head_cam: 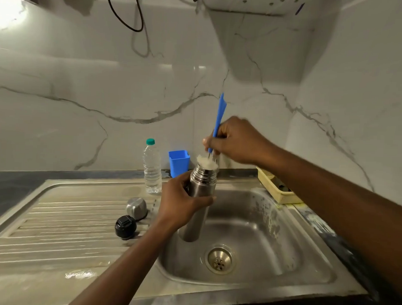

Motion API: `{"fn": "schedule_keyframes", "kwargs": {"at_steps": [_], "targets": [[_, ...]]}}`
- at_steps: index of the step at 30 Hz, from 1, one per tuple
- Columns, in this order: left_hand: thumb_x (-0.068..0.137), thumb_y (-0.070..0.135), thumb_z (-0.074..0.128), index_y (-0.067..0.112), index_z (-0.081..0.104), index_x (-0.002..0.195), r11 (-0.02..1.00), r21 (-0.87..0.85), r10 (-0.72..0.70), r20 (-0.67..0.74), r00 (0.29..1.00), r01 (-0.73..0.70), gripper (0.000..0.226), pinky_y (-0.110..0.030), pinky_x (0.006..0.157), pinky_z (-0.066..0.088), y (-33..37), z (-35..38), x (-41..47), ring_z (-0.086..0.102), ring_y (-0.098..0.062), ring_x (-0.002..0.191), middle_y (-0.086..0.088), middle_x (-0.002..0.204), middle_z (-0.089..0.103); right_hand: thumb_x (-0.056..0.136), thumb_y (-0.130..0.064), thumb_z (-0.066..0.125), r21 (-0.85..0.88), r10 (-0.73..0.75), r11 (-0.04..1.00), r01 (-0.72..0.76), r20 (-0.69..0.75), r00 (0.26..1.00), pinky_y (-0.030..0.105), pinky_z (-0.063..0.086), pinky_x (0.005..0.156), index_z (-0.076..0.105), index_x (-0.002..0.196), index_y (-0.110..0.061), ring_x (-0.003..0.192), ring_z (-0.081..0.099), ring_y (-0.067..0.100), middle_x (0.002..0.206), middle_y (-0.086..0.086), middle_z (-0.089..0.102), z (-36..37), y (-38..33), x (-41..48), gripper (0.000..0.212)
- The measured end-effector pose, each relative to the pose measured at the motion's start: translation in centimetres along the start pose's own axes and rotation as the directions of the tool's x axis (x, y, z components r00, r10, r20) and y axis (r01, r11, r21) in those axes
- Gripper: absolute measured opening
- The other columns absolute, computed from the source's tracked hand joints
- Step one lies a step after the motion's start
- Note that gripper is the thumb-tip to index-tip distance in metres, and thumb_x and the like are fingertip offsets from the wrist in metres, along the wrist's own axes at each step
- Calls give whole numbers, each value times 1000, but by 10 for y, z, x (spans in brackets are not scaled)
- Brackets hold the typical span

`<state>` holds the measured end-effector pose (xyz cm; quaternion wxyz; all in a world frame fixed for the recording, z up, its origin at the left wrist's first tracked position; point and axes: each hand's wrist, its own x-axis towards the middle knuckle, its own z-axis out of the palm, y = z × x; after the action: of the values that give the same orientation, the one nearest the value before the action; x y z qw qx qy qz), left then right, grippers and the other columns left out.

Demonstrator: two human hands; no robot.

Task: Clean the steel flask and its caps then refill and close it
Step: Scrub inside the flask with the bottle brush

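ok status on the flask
Left hand grips steel flask over sink. Right hand holds blue bottle brush, bristles at mouth. Steel cap, black cap on drainboard.

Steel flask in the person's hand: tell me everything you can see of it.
The steel flask is a slim brushed-metal cylinder with a ribbed neck, uncapped. It is held slightly tilted over the sink basin, the left hand gripping its upper body. White bristles of a blue-handled brush, held by the right hand, sit in its open mouth.
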<state>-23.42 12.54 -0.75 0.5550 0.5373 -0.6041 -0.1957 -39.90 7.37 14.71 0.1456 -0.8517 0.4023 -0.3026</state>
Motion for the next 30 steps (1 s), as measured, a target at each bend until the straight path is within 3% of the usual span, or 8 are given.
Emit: {"fn": "schedule_keyframes", "kwargs": {"at_steps": [3,7,11,15,17,20,27,30], "targets": [[67,27,99,31,72,117,1000,17,10,10,1000,-10,56,-20,78,61,-2,2,-2,72,-2,90,14,99,77,96,-35,72,-31,32,999,-30,46,998,14,42,48,80,83,-10,47,55,2,69,-1,73,13,8,-7,29],[69,26,98,28,70,124,1000,19,-9,24,1000,9,61,-12,75,56,-5,4,-3,71,3,94,15,104,76,98,-34,70,-57,-28,998,25,-46,999,7,39,47,79,88,-6,47,57,-5,71,-4,72,-12,-6,2,31],[68,26,99,30,71,122,1000,31,-3,17,1000,3,61,-9,74,54,-4,6,0,70,4,91,17,101,76,96,-35,72,-63,-4,998,-1,-74,997,13,40,46,74,79,-3,45,52,4,65,0,68,-4,-1,1,36],[66,25,99,33,71,118,999,50,10,15,1000,-10,60,-10,71,53,-2,7,-1,70,4,87,17,97,76,96,-34,72,-111,75,991,-70,39,996,16,34,45,55,63,-9,43,42,8,56,-2,52,17,10,-9,45],[66,23,99,32,72,117,999,45,1,31,1000,-2,58,-9,70,53,-5,6,-3,70,4,87,17,97,76,97,-34,71,-110,56,993,-54,16,998,18,38,49,61,67,-7,42,48,6,59,-4,60,8,6,-4,41],[66,24,99,36,69,114,999,45,-9,26,1000,8,58,-11,73,55,-9,4,-6,70,6,90,19,98,76,98,-32,70,-97,2,995,-4,-28,1000,9,39,46,73,79,-5,44,57,-2,69,-3,73,-9,-4,4,33],[64,27,100,33,71,112,999,51,-15,34,999,14,55,-13,72,56,-14,4,-5,71,2,88,16,96,77,98,-34,69,-70,54,997,-45,134,989,13,42,49,79,87,-6,54,60,3,72,-2,75,19,10,-5,32],[66,26,99,34,70,114,999,36,-16,25,1000,15,56,-11,73,56,-17,3,-4,71,4,91,17,100,77,98,-32,70,-35,15,999,-13,75,997,10,44,52,81,87,-10,55,63,0,72,-5,76,-1,1,4,27]]}}
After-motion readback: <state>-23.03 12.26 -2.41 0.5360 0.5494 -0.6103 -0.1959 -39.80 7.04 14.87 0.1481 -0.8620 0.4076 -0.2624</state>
